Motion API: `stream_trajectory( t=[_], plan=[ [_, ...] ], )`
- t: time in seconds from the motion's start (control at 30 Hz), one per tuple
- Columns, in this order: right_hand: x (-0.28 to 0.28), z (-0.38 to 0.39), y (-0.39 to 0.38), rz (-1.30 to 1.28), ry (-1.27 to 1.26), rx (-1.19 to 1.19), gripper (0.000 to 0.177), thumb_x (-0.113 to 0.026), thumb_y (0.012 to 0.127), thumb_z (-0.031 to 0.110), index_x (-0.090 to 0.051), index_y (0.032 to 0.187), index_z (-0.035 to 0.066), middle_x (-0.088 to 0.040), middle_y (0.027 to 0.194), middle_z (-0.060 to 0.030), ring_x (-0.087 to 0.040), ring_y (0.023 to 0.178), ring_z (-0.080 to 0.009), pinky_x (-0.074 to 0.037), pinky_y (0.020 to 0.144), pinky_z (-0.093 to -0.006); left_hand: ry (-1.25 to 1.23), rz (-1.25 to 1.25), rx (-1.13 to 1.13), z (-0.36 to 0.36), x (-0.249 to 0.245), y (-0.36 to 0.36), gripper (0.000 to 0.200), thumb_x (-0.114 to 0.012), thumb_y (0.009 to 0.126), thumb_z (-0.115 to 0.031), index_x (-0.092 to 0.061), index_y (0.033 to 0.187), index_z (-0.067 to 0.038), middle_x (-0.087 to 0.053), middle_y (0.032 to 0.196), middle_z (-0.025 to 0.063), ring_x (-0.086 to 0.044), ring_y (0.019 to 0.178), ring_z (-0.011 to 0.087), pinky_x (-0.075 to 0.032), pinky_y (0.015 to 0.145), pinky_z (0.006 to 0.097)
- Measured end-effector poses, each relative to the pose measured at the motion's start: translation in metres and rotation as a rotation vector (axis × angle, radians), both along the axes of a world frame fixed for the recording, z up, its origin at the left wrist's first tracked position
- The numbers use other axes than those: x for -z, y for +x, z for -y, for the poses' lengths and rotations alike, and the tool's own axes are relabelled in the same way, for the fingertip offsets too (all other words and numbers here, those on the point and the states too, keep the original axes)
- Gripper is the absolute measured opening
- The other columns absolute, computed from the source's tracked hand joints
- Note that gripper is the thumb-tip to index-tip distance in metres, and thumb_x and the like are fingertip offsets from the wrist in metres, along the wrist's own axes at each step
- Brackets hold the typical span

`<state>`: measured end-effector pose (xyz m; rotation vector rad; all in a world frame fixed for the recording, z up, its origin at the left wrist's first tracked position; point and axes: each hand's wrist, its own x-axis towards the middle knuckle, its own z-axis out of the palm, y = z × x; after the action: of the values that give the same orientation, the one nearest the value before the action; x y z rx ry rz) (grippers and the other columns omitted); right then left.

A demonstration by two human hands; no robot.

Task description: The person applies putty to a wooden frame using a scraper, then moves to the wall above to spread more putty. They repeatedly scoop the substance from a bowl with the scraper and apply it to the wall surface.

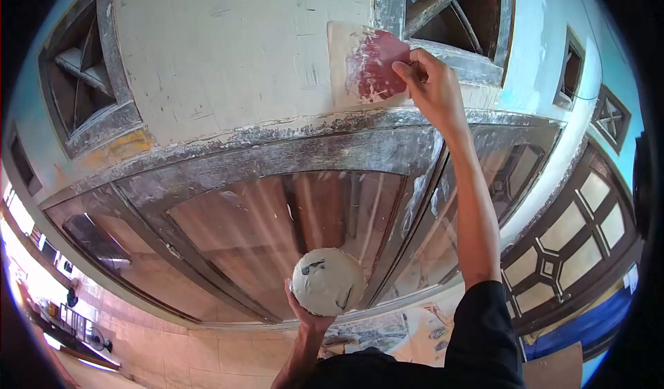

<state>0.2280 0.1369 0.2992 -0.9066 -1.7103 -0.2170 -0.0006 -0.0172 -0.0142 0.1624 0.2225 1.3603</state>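
Observation:
My right hand is raised to the pale wall panel, pinching a dark red putty spreader by its right edge. White putty is smeared over the spreader's left part, and its face lies close to flat on the panel. A fresh beige patch of putty shows just left of it. Lower down, my left hand supports a round disc-like holder of off-white putty from below. Dark streaks mark the putty's surface. Most of the left fingers are hidden behind it.
A worn wooden frame with glass panes runs below the panel. Cross-barred vent openings flank the panel. A paneled door and blue material are at right. The tiled floor has a stained sheet on it.

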Motion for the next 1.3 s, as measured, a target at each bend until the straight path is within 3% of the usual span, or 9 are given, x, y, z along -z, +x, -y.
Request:
stream_trajectory(
  t=[0.17,0.3,0.43,0.57,0.73,0.83,1.03,1.1,1.3],
  plan=[
    [0.017,0.003,0.051,-0.108,-0.06,0.079,0.022,-0.064,0.087,0.02,-0.061,0.089,-0.001,-0.06,0.063,-0.0058,-0.052,0.051,-0.0087,-0.04,0.047,-0.0258,-0.001,-0.036,-0.045,-0.001,0.005,-0.009,0.067,-0.038,0.083,-0.067,-0.049,0.128,-0.019,-0.052,0.127,0.0069,-0.05,0.115,0.0314,-0.04,0.095,0.0546],
    [0.009,0.021,0.03,-0.174,-0.159,-0.1,0.021,-0.063,0.088,0.019,-0.059,0.089,-0.001,-0.052,0.058,0.0,-0.051,0.053,-0.0068,-0.039,0.048,-0.0223,-0.009,0.0,-0.03,-0.002,0.004,-0.008,0.067,-0.036,0.084,-0.067,-0.048,0.129,-0.018,-0.052,0.128,0.0074,-0.05,0.114,0.0319,-0.04,0.095,0.0546],
    [0.01,0.001,0.006,0.026,-0.003,0.084,0.02,-0.065,0.085,0.016,-0.059,0.089,-0.002,-0.06,0.064,-0.0118,-0.056,0.054,-0.0137,-0.043,0.051,-0.0303,0.006,-0.047,-0.037,-0.002,0.012,-0.007,0.068,-0.036,0.084,-0.067,-0.048,0.129,-0.018,-0.051,0.128,0.0076,-0.05,0.115,0.0323,-0.04,0.095,0.0549],
    [0.024,0.007,0.051,-0.073,-0.036,0.181,0.02,-0.065,0.086,0.018,-0.061,0.09,-0.001,-0.063,0.066,-0.0092,-0.055,0.053,-0.0113,-0.043,0.051,-0.0279,-0.003,-0.009,-0.031,-0.001,0.003,-0.008,0.067,-0.036,0.084,-0.067,-0.049,0.128,-0.018,-0.051,0.128,0.0077,-0.049,0.115,0.0322,-0.039,0.095,0.0548],
    [0.001,0.025,0.018,-0.113,-0.079,-0.007,0.021,-0.063,0.088,0.021,-0.063,0.092,0.0,-0.065,0.068,-0.0073,-0.057,0.054,-0.0074,-0.043,0.05,-0.0238,-0.014,0.005,-0.04,0.0,0.01,-0.008,0.067,-0.036,0.084,-0.067,-0.05,0.127,-0.018,-0.05,0.129,0.0076,-0.048,0.116,0.0323,-0.038,0.096,0.0551],
    [-0.014,0.013,-0.033,-0.03,0.017,-0.149,0.021,-0.065,0.085,0.019,-0.063,0.09,-0.001,-0.064,0.066,-0.0119,-0.06,0.052,-0.0147,-0.045,0.049,-0.0297,0.07,-0.021,-0.028,0.002,0.002,-0.005,0.067,-0.037,0.084,-0.067,-0.049,0.128,-0.018,-0.049,0.13,0.0077,-0.046,0.117,0.0328,-0.037,0.097,0.0558],
    [-0.013,0.007,0.003,0.011,0.024,0.161,0.023,-0.067,0.083,0.023,-0.064,0.088,0.001,-0.064,0.065,-0.0135,-0.061,0.052,-0.0207,-0.045,0.05,-0.034,0.028,0.009,-0.023,0.0,0.013,-0.011,0.067,-0.039,0.083,-0.067,-0.048,0.128,-0.019,-0.049,0.13,0.0071,-0.045,0.119,0.0325,-0.036,0.098,0.0562],
    [-0.003,0.0,0.05,-0.015,-0.061,0.259,0.022,-0.065,0.086,0.024,-0.065,0.09,0.002,-0.062,0.061,-0.0092,-0.057,0.048,-0.013,-0.042,0.045,-0.0288,0.009,-0.028,-0.034,0.003,0.008,-0.013,0.067,-0.039,0.082,-0.068,-0.048,0.128,-0.019,-0.049,0.13,0.0072,-0.044,0.119,0.0321,-0.036,0.098,0.0557],
    [-0.022,0.022,-0.036,-0.001,0.046,-0.124,0.02,-0.064,0.087,0.02,-0.063,0.086,0.0,-0.062,0.061,-0.0094,-0.056,0.048,-0.0144,-0.042,0.045,-0.0298,0.033,-0.004,-0.045,0.001,0.006,-0.008,0.066,-0.039,0.084,-0.067,-0.049,0.128,-0.019,-0.048,0.131,0.0074,-0.045,0.119,0.0319,-0.037,0.097,0.0557]
  ],
)
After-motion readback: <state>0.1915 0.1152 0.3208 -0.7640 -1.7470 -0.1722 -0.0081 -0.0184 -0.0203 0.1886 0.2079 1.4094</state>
